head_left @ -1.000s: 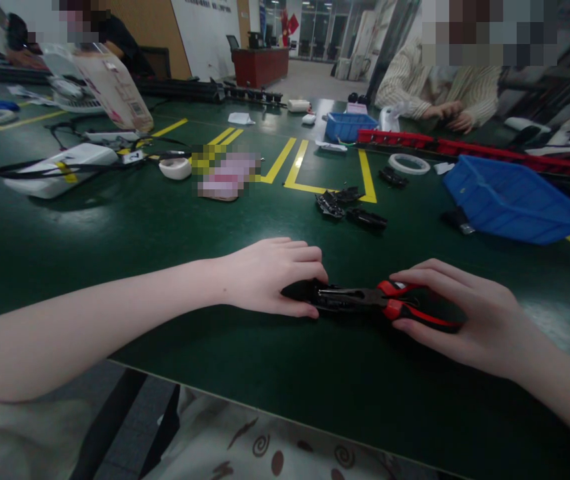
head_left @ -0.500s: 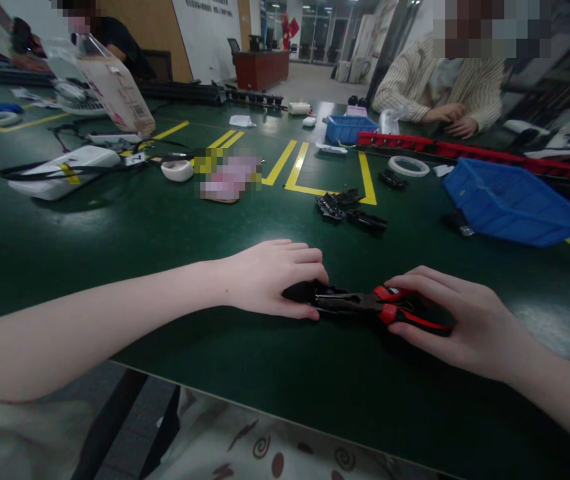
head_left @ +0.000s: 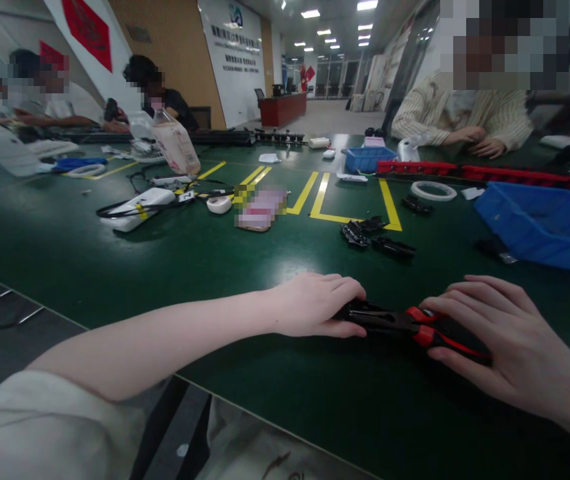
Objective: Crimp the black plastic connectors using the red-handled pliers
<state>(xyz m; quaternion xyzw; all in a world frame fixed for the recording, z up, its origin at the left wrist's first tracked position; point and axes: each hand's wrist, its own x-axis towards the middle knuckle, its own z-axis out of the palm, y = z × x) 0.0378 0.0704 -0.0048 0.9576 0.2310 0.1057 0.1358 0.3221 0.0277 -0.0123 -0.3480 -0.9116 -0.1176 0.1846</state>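
A pair of pliers (head_left: 415,325) with red and black handles lies on the green table (head_left: 175,267) close to the near edge. My right hand (head_left: 505,347) is curled over the handles and grips them. My left hand (head_left: 315,305) is closed on a small black part (head_left: 359,312) held at the pliers' jaws; most of that part is hidden under my fingers. Both forearms rest low over the table.
Several loose black parts (head_left: 372,237) lie beyond my hands. A blue bin (head_left: 545,223) stands at the right, a smaller blue bin (head_left: 367,159) farther back. A white device with cables (head_left: 139,207) and a tape roll (head_left: 219,204) lie left. Other people sit around the table.
The camera has tilted up and turned left, so more of the room shows. My hands keep the same hold on the pliers and the black part.
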